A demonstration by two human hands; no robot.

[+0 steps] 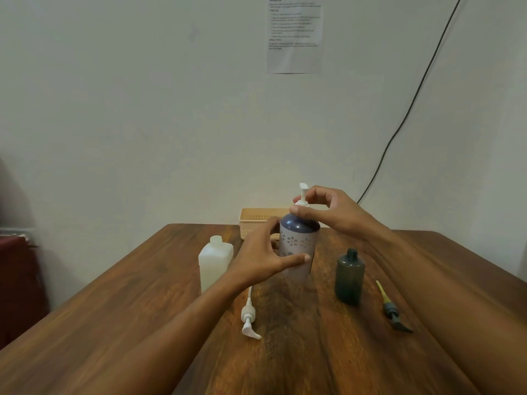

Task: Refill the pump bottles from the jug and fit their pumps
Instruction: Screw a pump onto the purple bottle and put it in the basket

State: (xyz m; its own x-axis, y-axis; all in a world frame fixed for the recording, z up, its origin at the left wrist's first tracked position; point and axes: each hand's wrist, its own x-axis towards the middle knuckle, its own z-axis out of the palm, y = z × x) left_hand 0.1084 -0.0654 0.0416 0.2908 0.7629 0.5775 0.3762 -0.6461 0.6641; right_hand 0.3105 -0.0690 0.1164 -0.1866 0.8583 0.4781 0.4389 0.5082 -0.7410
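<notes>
Nearest, a white pump and a grey pump lie loose on the wooden table by the uncapped white bottle and dark bottle, both still to be fitted, while mid-table the left hand grips the floral bottle and the right hand pinches its pump collar, apparently screwing it on.

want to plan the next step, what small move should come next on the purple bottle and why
Probably turn the white pump until it is tight. The right hand pinches its collar atop the purple floral bottle, and the left hand grips the bottle's body, so it looks seated but may not be screwed down.
</notes>
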